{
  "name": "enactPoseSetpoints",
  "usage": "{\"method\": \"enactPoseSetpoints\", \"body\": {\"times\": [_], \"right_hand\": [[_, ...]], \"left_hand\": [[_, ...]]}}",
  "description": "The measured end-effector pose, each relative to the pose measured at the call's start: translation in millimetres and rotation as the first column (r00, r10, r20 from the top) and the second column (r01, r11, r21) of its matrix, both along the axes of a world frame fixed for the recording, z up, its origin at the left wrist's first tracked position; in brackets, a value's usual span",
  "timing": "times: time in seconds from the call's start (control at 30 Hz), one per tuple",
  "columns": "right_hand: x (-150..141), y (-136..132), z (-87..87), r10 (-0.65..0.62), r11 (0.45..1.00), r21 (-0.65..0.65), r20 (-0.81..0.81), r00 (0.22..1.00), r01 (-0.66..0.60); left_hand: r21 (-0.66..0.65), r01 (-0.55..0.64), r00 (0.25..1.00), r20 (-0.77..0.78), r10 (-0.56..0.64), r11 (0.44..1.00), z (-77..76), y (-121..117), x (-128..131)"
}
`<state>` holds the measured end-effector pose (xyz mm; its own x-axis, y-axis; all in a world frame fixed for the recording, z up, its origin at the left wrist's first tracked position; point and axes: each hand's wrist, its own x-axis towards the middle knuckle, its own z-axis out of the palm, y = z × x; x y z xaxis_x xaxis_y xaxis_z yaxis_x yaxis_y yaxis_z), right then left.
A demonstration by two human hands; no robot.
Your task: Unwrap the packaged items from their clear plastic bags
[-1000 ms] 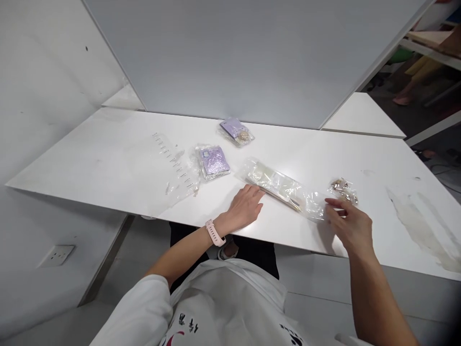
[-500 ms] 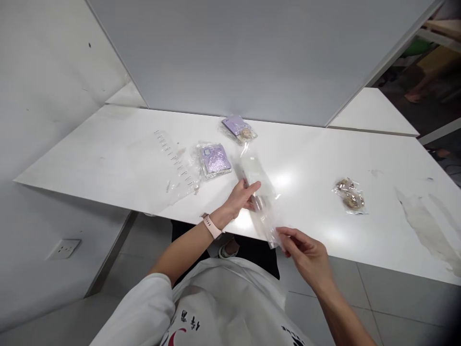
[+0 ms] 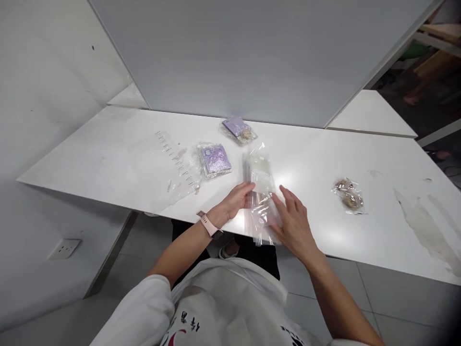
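Note:
My left hand [image 3: 238, 198] grips the left edge of a clear plastic bag [image 3: 261, 170], thumb on top. Something pale and flat shows through the bag's far part, but I cannot make out what it is. At the bag's right side is my right hand [image 3: 293, 218], its fingers apart and touching the near part of the film. Left of the bag lies a clear packet with a shiny purple pouch [image 3: 217, 159]. Farther back sits another packet with a purple card [image 3: 237, 126] and a small golden-brown item.
Clear plastic film with a row of slits [image 3: 175, 158] lies on the white table [image 3: 118, 144] at left. Small clear packets with brown contents [image 3: 350, 196] lie at right. A grey panel [image 3: 237, 57] rises along the table's back edge.
My right hand has let go of the bag's near end and moved up along its right side, fingers spreading. The bag has turned to lie straighter away from me.

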<state>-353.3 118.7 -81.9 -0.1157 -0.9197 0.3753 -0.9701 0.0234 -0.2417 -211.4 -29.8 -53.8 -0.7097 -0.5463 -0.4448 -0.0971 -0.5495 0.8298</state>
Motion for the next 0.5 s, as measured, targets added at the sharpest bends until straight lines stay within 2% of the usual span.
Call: {"method": "enactPoseSetpoints", "body": {"times": [0.1,0.17,0.27,0.4,0.5], "right_hand": [[12,-13,1.2,0.123,0.991,0.055,-0.008,0.992,-0.123],[21,-21,6.1,0.219,0.973,0.080,-0.005,0.976,-0.218],[29,-33,13.7,0.336,0.939,0.091,-0.028,0.941,-0.333],[33,-52,13.9,0.386,0.922,0.072,-0.104,0.917,-0.380],[33,-63,11.3,0.427,0.904,0.043,-0.143,0.893,-0.426]], "left_hand": [[0.125,-0.049,0.995,-0.078,0.059,0.991,7.7,0,-1],[0.121,-0.120,0.989,-0.075,0.130,0.985,11.4,0,0],[0.040,-0.153,0.988,-0.015,0.153,0.987,15.0,-3,4],[-0.135,-0.085,0.992,0.084,0.097,0.987,15.1,-9,9],[-0.253,-0.086,0.976,0.173,0.133,0.964,11.1,-11,11]]}}
